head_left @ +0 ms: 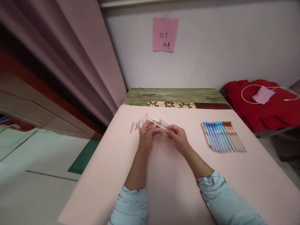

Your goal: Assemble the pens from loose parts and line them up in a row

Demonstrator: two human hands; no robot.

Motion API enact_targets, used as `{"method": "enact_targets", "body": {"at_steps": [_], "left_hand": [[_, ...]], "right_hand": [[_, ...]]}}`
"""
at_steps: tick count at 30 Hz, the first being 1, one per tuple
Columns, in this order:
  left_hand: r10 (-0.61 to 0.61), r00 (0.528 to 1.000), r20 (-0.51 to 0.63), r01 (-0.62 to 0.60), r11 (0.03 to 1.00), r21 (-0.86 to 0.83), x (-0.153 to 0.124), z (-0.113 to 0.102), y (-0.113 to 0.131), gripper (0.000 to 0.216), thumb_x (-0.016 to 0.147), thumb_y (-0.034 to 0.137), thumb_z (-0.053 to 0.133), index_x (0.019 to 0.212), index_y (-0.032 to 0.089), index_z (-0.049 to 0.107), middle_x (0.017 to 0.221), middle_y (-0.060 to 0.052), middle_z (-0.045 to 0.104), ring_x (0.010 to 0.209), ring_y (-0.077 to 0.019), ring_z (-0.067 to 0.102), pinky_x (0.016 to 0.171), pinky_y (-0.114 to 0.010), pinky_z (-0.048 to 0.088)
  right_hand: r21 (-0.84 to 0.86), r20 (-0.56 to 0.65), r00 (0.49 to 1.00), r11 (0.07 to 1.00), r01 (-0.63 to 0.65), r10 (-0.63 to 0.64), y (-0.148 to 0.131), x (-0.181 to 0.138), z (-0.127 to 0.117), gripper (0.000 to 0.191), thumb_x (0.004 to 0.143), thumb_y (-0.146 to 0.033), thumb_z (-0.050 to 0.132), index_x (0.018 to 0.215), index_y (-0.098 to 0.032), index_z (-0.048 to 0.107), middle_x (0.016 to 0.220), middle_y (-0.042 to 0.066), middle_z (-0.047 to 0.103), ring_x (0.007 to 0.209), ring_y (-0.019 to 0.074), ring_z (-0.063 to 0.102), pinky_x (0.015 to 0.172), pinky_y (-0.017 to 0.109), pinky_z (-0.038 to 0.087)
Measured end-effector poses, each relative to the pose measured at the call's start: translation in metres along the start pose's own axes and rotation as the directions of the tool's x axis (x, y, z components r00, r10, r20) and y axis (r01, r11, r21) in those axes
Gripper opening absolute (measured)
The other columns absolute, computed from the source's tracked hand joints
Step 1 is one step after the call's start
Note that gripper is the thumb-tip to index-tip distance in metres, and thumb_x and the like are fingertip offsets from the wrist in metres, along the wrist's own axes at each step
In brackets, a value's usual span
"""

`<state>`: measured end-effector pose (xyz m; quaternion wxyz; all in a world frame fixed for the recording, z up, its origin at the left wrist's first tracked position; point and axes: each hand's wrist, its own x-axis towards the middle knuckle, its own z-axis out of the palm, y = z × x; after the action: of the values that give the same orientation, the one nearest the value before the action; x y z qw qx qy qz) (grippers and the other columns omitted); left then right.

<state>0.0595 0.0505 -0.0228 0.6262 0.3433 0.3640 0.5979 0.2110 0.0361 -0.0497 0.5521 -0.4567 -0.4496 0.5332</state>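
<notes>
Between my two hands a slim, pale pen [159,126] is held slantwise above the table. My left hand [148,132] grips its upper left part, thumb and fingers closed round it. The fingertips of my right hand [176,134] pinch its lower right end. Just beyond my left hand lie several small clear and pinkish pen parts [132,127], along with thin white sticks [158,114], partly hidden by my fingers. Over to the right, a neat row of pens [221,137] with blue, turquoise and brown tops lies side by side.
A pale pink cover [173,181] lies over the table, its green patterned far end [161,93] showing. Red cloth [264,112] with a white cord and pink paper notes sits at right. A pink note [165,34] sticks to the wall. A curtain [93,53] hangs at left.
</notes>
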Motion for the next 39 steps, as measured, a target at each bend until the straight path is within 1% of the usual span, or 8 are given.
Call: {"method": "enact_targets", "body": {"at_steps": [8, 12, 23, 25, 27, 29, 33, 39], "left_hand": [[-0.028, 1.000, -0.012, 0.028, 1.000, -0.005, -0.0007, 0.0008, 0.0011, 0.034, 0.071, 0.037, 0.080, 0.090, 0.016, 0.061, 0.095, -0.010, 0.073, 0.086, -0.0205, 0.070, 0.063, -0.028, 0.059], [-0.035, 0.999, -0.006, 0.035, 0.999, -0.001, -0.0007, 0.0014, -0.0002, 0.034, 0.071, 0.036, 0.080, 0.090, 0.016, 0.060, 0.094, -0.009, 0.074, 0.085, -0.0201, 0.071, 0.064, -0.028, 0.059], [-0.012, 1.000, 0.017, 0.012, 1.000, 0.000, 0.0009, 0.0022, -0.0046, 0.036, 0.071, 0.037, 0.081, 0.086, 0.018, 0.054, 0.091, -0.008, 0.074, 0.077, -0.0175, 0.072, 0.071, -0.029, 0.058], [0.013, 1.000, 0.000, -0.013, 1.000, 0.021, 0.0015, 0.0011, -0.0054, 0.036, 0.071, 0.037, 0.081, 0.086, 0.018, 0.054, 0.090, -0.007, 0.075, 0.076, -0.0172, 0.072, 0.070, -0.030, 0.058], [0.040, 0.999, -0.018, -0.039, 0.999, 0.033, 0.0023, -0.0002, -0.0065, 0.035, 0.071, 0.037, 0.080, 0.086, 0.017, 0.056, 0.089, -0.007, 0.075, 0.075, -0.0162, 0.071, 0.071, -0.029, 0.058], [0.056, 0.998, -0.031, -0.055, 0.998, 0.032, 0.0032, -0.0014, -0.0071, 0.033, 0.072, 0.036, 0.080, 0.085, 0.017, 0.056, 0.090, -0.007, 0.075, 0.076, -0.0160, 0.071, 0.072, -0.029, 0.058], [0.036, 0.999, -0.034, -0.035, 0.999, 0.029, 0.0036, -0.0020, -0.0062, 0.034, 0.070, 0.036, 0.081, 0.085, 0.017, 0.057, 0.089, -0.008, 0.075, 0.077, -0.0177, 0.071, 0.072, -0.031, 0.058], [0.013, 1.000, -0.018, -0.013, 0.999, 0.035, 0.0021, -0.0011, -0.0044, 0.035, 0.070, 0.037, 0.081, 0.086, 0.017, 0.058, 0.092, -0.010, 0.075, 0.077, -0.0170, 0.071, 0.077, -0.033, 0.056]], "right_hand": [[-0.011, 0.024, 1.000, 1.000, -0.004, 0.004, -0.0016, -0.0013, 0.0005, 0.031, 0.073, -0.048, 0.073, 0.077, -0.018, 0.066, 0.063, -0.002, 0.058, 0.053, 0.0101, 0.046, 0.053, 0.024, 0.040], [-0.065, 0.043, 0.999, 0.998, 0.008, -0.005, -0.0007, -0.0011, 0.0000, 0.037, 0.080, -0.053, 0.066, 0.071, -0.017, 0.065, 0.061, 0.000, 0.059, 0.051, 0.0107, 0.047, 0.051, 0.024, 0.040], [-0.179, 0.058, 0.997, 0.982, 0.062, -0.052, 0.0005, -0.0009, -0.0016, 0.048, 0.087, -0.058, 0.056, 0.058, -0.019, 0.055, 0.048, -0.003, 0.047, 0.045, 0.0102, 0.040, 0.045, 0.024, 0.032], [-0.165, 0.061, 0.997, 0.985, 0.052, -0.043, 0.0017, -0.0004, -0.0012, 0.041, 0.087, -0.056, 0.058, 0.069, -0.019, 0.060, 0.051, -0.004, 0.048, 0.046, 0.0104, 0.041, 0.046, 0.024, 0.033], [-0.111, 0.061, 0.998, 0.993, 0.036, -0.030, 0.0039, 0.0007, -0.0008, 0.036, 0.083, -0.054, 0.064, 0.090, -0.019, 0.063, 0.056, -0.005, 0.052, 0.048, 0.0106, 0.045, 0.047, 0.023, 0.036], [-0.061, 0.063, 0.998, 0.998, 0.021, -0.017, 0.0063, 0.0019, -0.0006, 0.042, 0.076, -0.052, 0.072, 0.101, -0.020, 0.060, 0.060, -0.006, 0.055, 0.049, 0.0102, 0.047, 0.048, 0.023, 0.039], [-0.047, 0.093, 0.996, 0.999, 0.000, 0.004, 0.0063, 0.0025, -0.0013, 0.042, 0.069, -0.053, 0.078, 0.086, -0.020, 0.059, 0.062, -0.004, 0.057, 0.051, 0.0094, 0.048, 0.049, 0.022, 0.041], [-0.094, 0.112, 0.994, 0.996, -0.006, 0.017, 0.0007, -0.0011, -0.0018, 0.045, 0.084, -0.062, 0.059, 0.076, -0.018, 0.064, 0.060, 0.001, 0.061, 0.049, 0.0116, 0.051, 0.049, 0.025, 0.043]]}}
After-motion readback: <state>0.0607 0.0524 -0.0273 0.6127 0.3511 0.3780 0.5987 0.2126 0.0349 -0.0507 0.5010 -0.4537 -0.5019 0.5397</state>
